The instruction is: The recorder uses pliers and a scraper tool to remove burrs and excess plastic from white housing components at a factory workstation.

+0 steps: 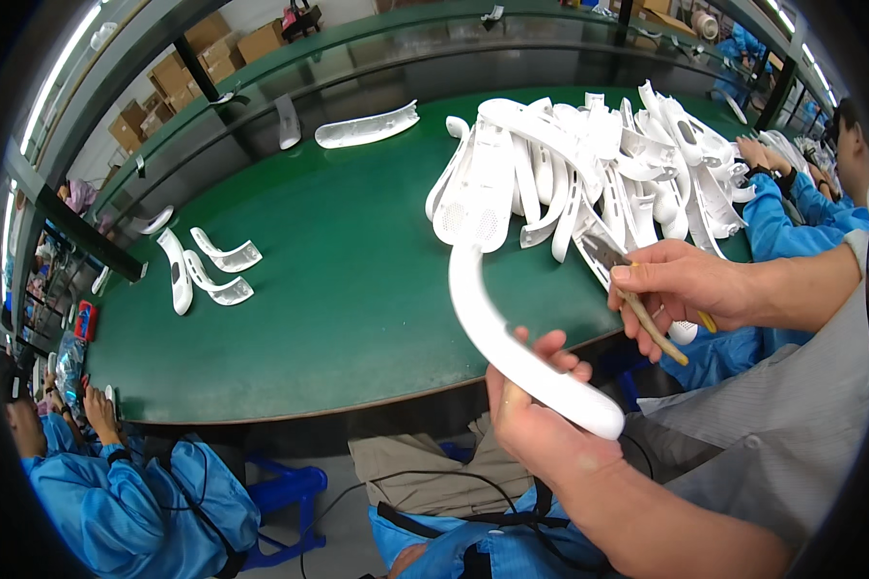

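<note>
At the lower edge are my lap in khaki trousers [444, 461] and my blue jacket [531, 536]. A small patch of bare skin there seems to be part of my left hand or wrist; its fingers are hidden. My right hand does not show. From the right, a co-worker in grey reaches in front of me. Their left hand [550, 410] grips a long, curved white plastic shell [497, 328] by its lower part. In their right hand [690, 285] is a pair of nippers [647, 323] with worn yellowish handles, its jaws pointing at the pile.
A large heap of white plastic shells [589, 164] covers the green table's [328, 318] right half. Several smaller curved pieces [224, 289] lie on the left. Other people in blue sit at both sides. A blue stool [294, 492] stands below, and a black cable [396, 475] crosses my lap.
</note>
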